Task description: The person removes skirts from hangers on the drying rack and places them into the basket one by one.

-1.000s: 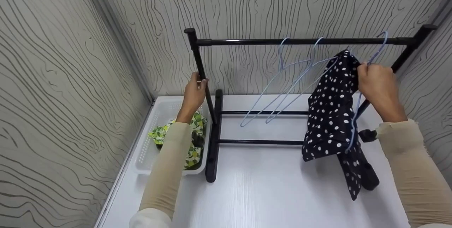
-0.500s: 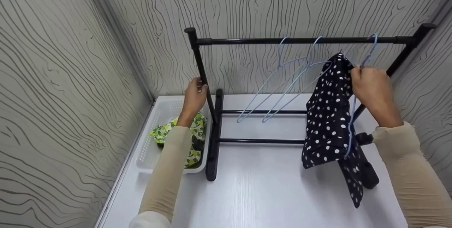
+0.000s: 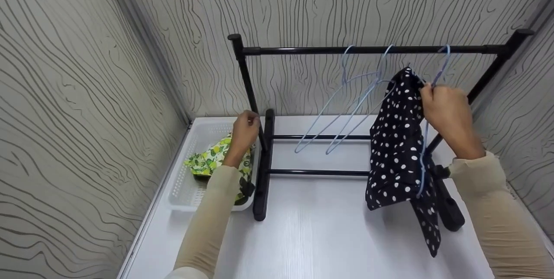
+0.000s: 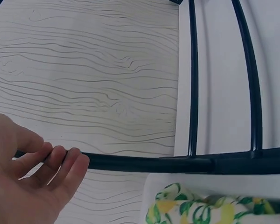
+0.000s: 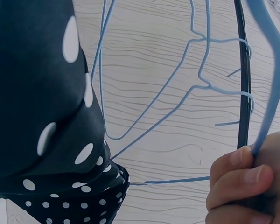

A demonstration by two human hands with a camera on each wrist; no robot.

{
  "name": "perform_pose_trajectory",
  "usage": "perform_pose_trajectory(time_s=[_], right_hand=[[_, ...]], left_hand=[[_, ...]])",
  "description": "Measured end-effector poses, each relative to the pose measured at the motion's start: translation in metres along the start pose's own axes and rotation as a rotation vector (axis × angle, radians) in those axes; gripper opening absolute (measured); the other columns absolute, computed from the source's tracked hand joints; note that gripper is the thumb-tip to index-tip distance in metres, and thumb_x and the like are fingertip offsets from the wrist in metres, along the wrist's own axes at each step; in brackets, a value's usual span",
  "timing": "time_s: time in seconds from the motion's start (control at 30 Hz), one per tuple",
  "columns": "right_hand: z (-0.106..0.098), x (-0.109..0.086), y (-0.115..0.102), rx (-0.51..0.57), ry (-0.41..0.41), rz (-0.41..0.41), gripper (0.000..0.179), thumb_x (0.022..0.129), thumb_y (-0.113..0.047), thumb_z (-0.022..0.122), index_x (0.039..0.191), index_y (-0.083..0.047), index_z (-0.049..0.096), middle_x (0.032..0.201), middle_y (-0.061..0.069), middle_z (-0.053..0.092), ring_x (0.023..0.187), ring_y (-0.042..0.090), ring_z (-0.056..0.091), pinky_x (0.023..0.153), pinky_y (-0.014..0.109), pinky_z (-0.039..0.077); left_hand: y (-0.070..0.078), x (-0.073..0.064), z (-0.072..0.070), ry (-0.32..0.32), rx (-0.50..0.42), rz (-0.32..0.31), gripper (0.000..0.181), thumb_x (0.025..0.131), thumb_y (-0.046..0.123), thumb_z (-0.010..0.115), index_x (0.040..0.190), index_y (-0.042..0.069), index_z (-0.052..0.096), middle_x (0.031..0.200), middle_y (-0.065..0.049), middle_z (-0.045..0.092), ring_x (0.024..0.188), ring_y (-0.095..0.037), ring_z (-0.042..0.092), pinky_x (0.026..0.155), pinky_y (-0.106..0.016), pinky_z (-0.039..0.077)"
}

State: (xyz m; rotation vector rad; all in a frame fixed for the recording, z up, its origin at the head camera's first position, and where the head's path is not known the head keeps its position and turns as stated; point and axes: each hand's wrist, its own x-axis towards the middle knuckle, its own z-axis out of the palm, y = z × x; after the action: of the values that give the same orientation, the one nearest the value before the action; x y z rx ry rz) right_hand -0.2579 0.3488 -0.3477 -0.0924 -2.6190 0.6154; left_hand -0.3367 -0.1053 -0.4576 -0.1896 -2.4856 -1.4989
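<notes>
My right hand (image 3: 450, 108) grips a blue wire hanger (image 3: 442, 66) just below its hook. That hook sits over the top bar of a black clothes rack (image 3: 303, 50). A dark cloth garment with white polka dots (image 3: 396, 149) drapes from this hanger; in the right wrist view the polka-dot fabric (image 5: 37, 93) fills the left side. My left hand (image 3: 245, 132) is beside the rack's left post, above the basket. In the left wrist view its fingers (image 4: 74, 170) are loosely bent in front of the post (image 4: 126, 162), without a clear grip.
Two bare blue hangers (image 3: 322, 117) hang from the bar, left of the garment. A white perforated basket (image 3: 175, 184) stands left of the rack, holding lemon-print cloth (image 3: 212, 160) and something dark. Patterned walls (image 3: 108, 110) enclose the white table (image 3: 303, 240) at the back and sides.
My right hand has shifted left, sliding the held hanger and polka-dot garment along the bar. My left hand has dropped lower beside the post.
</notes>
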Motion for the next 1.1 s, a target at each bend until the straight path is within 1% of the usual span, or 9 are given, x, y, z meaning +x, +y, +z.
perform_pose_trajectory(time_s=[0.1,0.3,0.37,0.5,0.57,0.77,0.93,1.1], right_hand=[[0.002,0.000,-0.004,-0.003,0.002,-0.011,0.061,0.114,-0.033,0.027,0.059,-0.011,0.041,0.051,0.001,0.037,0.045,0.021,0.035,0.044,0.035,0.030],[0.007,-0.002,-0.011,-0.011,-0.028,-0.007,0.063,0.115,-0.035,0.025,0.060,-0.010,0.042,0.051,0.003,0.038,0.045,0.022,0.037,0.044,0.035,0.031],[0.009,-0.003,-0.013,-0.007,-0.031,-0.005,0.063,0.115,-0.036,0.025,0.060,-0.010,0.042,0.051,0.003,0.039,0.044,0.022,0.037,0.044,0.035,0.031],[0.012,-0.005,-0.018,-0.002,-0.030,-0.005,0.062,0.115,-0.035,0.025,0.061,-0.010,0.042,0.051,0.003,0.039,0.045,0.022,0.037,0.044,0.035,0.031],[0.014,-0.005,-0.021,0.001,-0.030,-0.004,0.061,0.115,-0.035,0.026,0.061,-0.010,0.041,0.052,0.003,0.038,0.045,0.023,0.038,0.044,0.035,0.031],[0.019,-0.004,-0.028,0.016,-0.013,-0.005,0.060,0.115,-0.034,0.028,0.061,-0.010,0.041,0.054,0.004,0.042,0.048,0.023,0.041,0.046,0.035,0.033],[0.022,-0.004,-0.032,0.029,0.004,-0.017,0.060,0.115,-0.034,0.028,0.061,-0.010,0.042,0.054,0.005,0.043,0.047,0.022,0.040,0.045,0.034,0.033],[0.025,-0.005,-0.036,0.050,0.006,-0.023,0.058,0.115,-0.034,0.029,0.063,-0.010,0.043,0.056,0.004,0.043,0.048,0.022,0.039,0.044,0.033,0.033]], left_hand=[[-0.001,-0.005,0.010,-0.005,0.016,0.010,0.020,0.107,0.006,0.053,0.116,-0.005,0.067,0.115,-0.022,0.070,0.109,-0.034,0.068,0.097,-0.046,0.057],[-0.009,-0.014,0.031,-0.023,0.019,0.004,0.017,0.104,0.005,0.056,0.109,-0.003,0.070,0.104,-0.020,0.073,0.097,-0.030,0.069,0.089,-0.043,0.057],[-0.011,-0.017,0.039,-0.041,0.014,0.007,0.017,0.103,0.004,0.056,0.109,-0.004,0.070,0.102,-0.020,0.073,0.093,-0.029,0.068,0.086,-0.041,0.057],[-0.016,-0.026,0.052,-0.080,0.014,-0.007,0.017,0.104,0.006,0.057,0.110,-0.003,0.070,0.097,-0.017,0.074,0.088,-0.025,0.068,0.080,-0.037,0.056],[-0.017,-0.030,0.059,-0.098,0.007,-0.019,0.016,0.105,0.006,0.057,0.109,-0.003,0.070,0.096,-0.016,0.075,0.087,-0.024,0.069,0.079,-0.035,0.055],[-0.017,-0.040,0.077,-0.137,-0.023,-0.017,0.014,0.105,0.005,0.057,0.106,-0.003,0.069,0.095,-0.017,0.075,0.087,-0.023,0.072,0.075,-0.031,0.057],[-0.014,-0.045,0.088,-0.173,-0.051,-0.037,0.016,0.106,0.005,0.056,0.109,-0.004,0.069,0.099,-0.017,0.074,0.089,-0.023,0.073,0.075,-0.031,0.057],[-0.012,-0.049,0.096,-0.189,-0.055,-0.042,0.017,0.107,0.006,0.055,0.111,-0.003,0.069,0.101,-0.017,0.075,0.091,-0.024,0.074,0.076,-0.032,0.057]])
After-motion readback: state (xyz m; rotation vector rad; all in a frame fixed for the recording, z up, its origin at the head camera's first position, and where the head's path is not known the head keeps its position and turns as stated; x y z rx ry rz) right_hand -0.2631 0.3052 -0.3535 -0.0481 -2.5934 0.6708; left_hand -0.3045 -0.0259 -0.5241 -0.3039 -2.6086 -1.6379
